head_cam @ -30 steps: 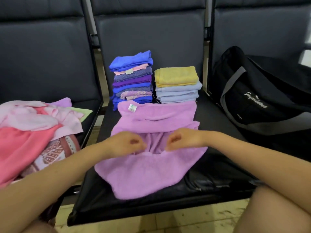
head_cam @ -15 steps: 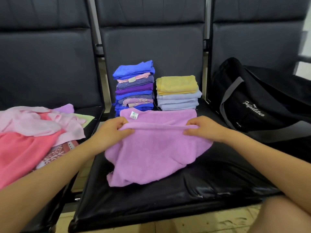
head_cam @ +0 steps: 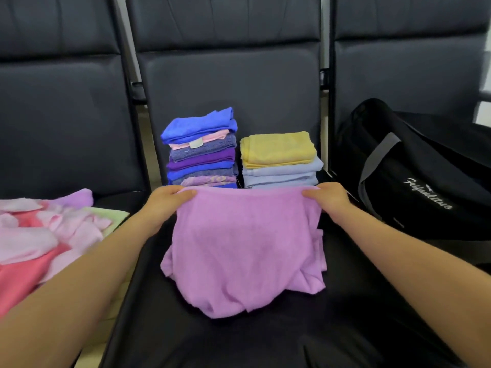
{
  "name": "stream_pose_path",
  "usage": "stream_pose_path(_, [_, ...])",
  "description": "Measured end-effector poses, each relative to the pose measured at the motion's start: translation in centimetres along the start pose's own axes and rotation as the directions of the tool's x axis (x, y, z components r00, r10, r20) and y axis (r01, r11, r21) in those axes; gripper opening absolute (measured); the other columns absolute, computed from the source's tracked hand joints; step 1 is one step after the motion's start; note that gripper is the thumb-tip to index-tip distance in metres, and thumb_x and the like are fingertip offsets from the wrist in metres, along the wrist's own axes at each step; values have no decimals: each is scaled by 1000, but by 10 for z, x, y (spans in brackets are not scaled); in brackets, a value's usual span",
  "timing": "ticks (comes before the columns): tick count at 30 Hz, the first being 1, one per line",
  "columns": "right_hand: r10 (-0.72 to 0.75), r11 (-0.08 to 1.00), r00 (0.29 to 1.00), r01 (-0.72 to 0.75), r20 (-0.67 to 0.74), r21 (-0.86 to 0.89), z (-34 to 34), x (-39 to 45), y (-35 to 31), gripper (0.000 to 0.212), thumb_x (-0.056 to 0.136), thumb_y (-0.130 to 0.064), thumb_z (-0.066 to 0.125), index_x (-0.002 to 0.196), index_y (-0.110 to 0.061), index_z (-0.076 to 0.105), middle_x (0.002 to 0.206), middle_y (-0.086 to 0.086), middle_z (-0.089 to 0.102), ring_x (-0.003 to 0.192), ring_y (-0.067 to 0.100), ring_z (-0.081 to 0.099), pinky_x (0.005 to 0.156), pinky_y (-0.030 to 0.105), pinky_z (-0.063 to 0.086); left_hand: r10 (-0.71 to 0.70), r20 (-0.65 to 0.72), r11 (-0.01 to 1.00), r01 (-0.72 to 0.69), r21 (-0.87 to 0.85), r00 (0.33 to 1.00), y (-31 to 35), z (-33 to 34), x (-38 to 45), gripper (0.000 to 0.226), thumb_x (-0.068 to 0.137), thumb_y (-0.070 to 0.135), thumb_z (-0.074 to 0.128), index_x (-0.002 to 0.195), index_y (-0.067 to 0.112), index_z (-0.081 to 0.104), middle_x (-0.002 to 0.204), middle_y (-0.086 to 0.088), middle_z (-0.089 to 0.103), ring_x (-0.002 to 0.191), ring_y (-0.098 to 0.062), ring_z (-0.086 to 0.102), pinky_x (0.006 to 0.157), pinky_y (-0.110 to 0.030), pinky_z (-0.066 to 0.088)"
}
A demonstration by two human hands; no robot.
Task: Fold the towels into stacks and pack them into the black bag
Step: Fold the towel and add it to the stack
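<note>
both hands have carried the near edge of the purple towel (head_cam: 247,251) away from the person since a second ago, when they pinched it close together at the middle; half a second ago they held the fold apart at the towel's far edge, and now they hold it up just in front of the two stacks, hiding the white tag that showed before.

from the head camera: the left hand (head_cam: 166,201) grips the towel's top left corner, fingers curled over the edge. the right hand (head_cam: 328,199) grips the top right corner the same way. the top edge runs taut between them, and the rest of the towel hangs down and bunches in loose folds on the black middle seat (head_cam: 239,338).

behind the towel, against the seat back, stand two folded stacks side by side. the taller stack (head_cam: 202,148) on the left is mostly blue and purple with one pink layer. the shorter stack (head_cam: 280,159) on the right has a yellow towel on top of pale blue ones.

the black bag (head_cam: 414,173) with a grey strap and white lettering sits on the seat to the right. a loose pile of pink towels (head_cam: 39,235) lies on the seat to the left, with a bit of lilac and pale green showing at its far side.
</note>
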State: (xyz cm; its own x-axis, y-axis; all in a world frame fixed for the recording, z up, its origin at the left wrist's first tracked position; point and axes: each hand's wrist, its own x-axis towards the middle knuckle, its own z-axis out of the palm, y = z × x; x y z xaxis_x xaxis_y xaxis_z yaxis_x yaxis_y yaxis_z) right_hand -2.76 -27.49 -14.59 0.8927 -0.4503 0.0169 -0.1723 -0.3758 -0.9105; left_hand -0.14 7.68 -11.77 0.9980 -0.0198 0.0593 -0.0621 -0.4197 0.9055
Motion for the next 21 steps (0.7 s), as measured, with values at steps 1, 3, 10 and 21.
stream_pose_path(1, [-37,994,999,33,-31,-101,5,3,6,26,78,-20,70,64,-14,49,66,7,48,67,20,44,59,30,31,-17,-50,1000,17,8,999,-8,5,8,21,87,22,68,92,1,71,87,-7,64,80,-20,55,67,-28,42])
stream_pose_path(3, [-133,943,988,104,-72,-317,11,4,12,22,82,-24,65,67,-16,51,70,2,51,69,20,48,56,30,31,-4,-173,985,35,172,985,-24,13,21,18,84,24,71,81,7,67,83,-9,63,85,-29,60,72,-33,42])
stream_pose_path(10, [-212,845,975,148,-68,-515,19,7,13,32,82,-34,67,101,-10,60,109,10,57,90,28,59,63,29,37,209,-172,832,-83,549,963,-38,19,18,23,83,26,68,102,13,63,99,-15,56,100,-32,54,86,-35,41])
stream_pose_path(21, [-199,904,975,222,98,-366,3,-36,-5,20,91,-19,55,74,-11,47,77,1,52,79,20,51,61,30,32,239,-39,751,-159,641,970,-10,8,-12,11,89,22,59,88,22,69,93,-7,69,88,-28,60,72,-32,42])
